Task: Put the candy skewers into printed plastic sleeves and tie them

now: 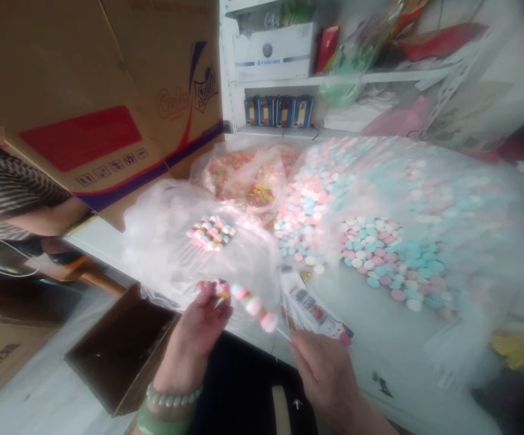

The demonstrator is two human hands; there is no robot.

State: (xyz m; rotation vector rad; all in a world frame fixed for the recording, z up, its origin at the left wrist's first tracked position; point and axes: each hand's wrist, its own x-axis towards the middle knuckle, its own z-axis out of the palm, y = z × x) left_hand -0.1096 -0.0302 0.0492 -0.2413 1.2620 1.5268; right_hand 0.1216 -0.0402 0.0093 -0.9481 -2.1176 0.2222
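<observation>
My left hand (pixel 198 332) is closed in a pinch on one end of a thin stick threaded with pastel candies (pixel 250 302), pink, white and blue. My right hand (pixel 320 362) pinches the stick's other, bare end at the lower right. The skewer hangs over the table's front edge. Just behind it lies a clear plastic bag (pixel 171 241) with several finished candy skewers (pixel 211 232) on it. A small stack of printed packets (pixel 311 308) lies by my right hand. A loose heap of round pastel candies (pixel 389 260) is spread on plastic further right.
A bag of orange-red sweets (pixel 248 172) sits at the back. A big cardboard carton (pixel 90 103) stands at left, with another person's arm (pixel 40 217) beneath it. An open brown box (pixel 117 350) is on the floor. Shelves with boxes (pixel 275 54) stand behind.
</observation>
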